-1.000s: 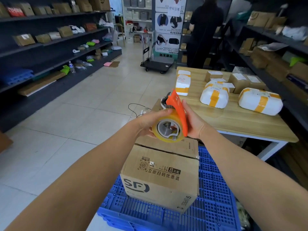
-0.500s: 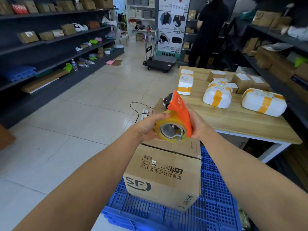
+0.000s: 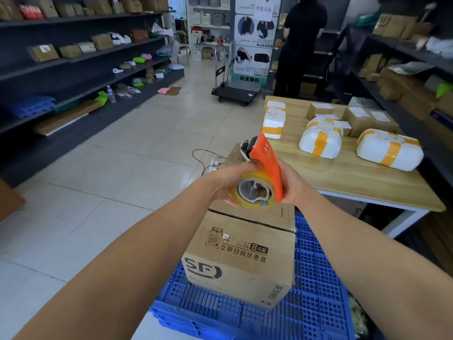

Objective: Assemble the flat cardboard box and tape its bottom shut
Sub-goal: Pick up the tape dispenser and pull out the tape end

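Above the SF cardboard box (image 3: 240, 256), standing folded on the blue plastic pallet (image 3: 318, 278), my left hand (image 3: 224, 184) and right hand (image 3: 293, 186) grip the orange tape dispenser (image 3: 266, 168) from either side. Taping is in hand, I judge; next I must free the tape end and press it onto the flap seam.

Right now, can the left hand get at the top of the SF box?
Probably yes. The left hand hovers right above the box top, nothing between them. But it grips the tape dispenser together with the right hand, so it would need to let go first.
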